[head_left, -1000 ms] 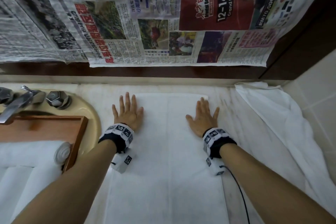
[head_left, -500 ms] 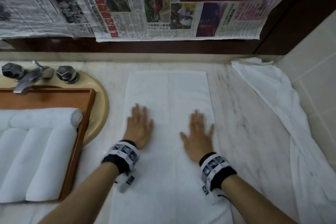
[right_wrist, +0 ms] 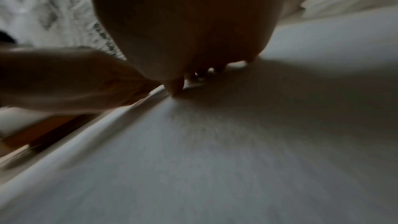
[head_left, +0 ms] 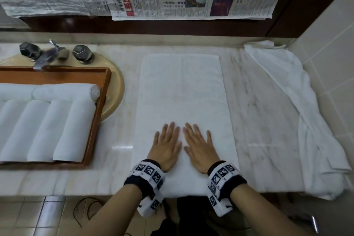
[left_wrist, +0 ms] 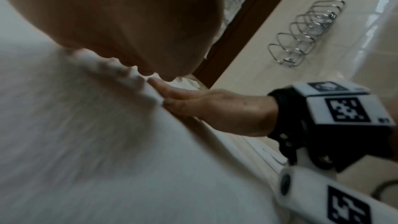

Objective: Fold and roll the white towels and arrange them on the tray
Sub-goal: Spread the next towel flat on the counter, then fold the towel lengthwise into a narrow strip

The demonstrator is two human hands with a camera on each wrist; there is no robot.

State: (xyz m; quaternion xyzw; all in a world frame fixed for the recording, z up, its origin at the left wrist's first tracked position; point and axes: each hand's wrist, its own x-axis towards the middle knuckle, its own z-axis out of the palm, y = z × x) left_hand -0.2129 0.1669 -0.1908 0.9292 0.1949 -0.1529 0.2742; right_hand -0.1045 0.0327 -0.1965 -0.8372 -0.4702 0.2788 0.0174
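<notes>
I am pressing my left hand (head_left: 167, 146) and right hand (head_left: 200, 148) flat, side by side, fingers straight and slightly spread, on the near end of a folded white towel (head_left: 182, 90) lying on the marble counter (head_left: 254, 113); rolled towels (head_left: 44, 120) are sitting in the wooden tray (head_left: 95, 120) to my left

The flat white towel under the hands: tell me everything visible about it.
The flat towel is white terry cloth, folded into a long rectangle with a faint crease down its middle. It lies smooth on the marble counter, between the wooden tray and a crumpled white cloth, its near end reaching the counter's front edge. The left hand and right hand rest flat on its near part, side by side, fingers straight.
</notes>
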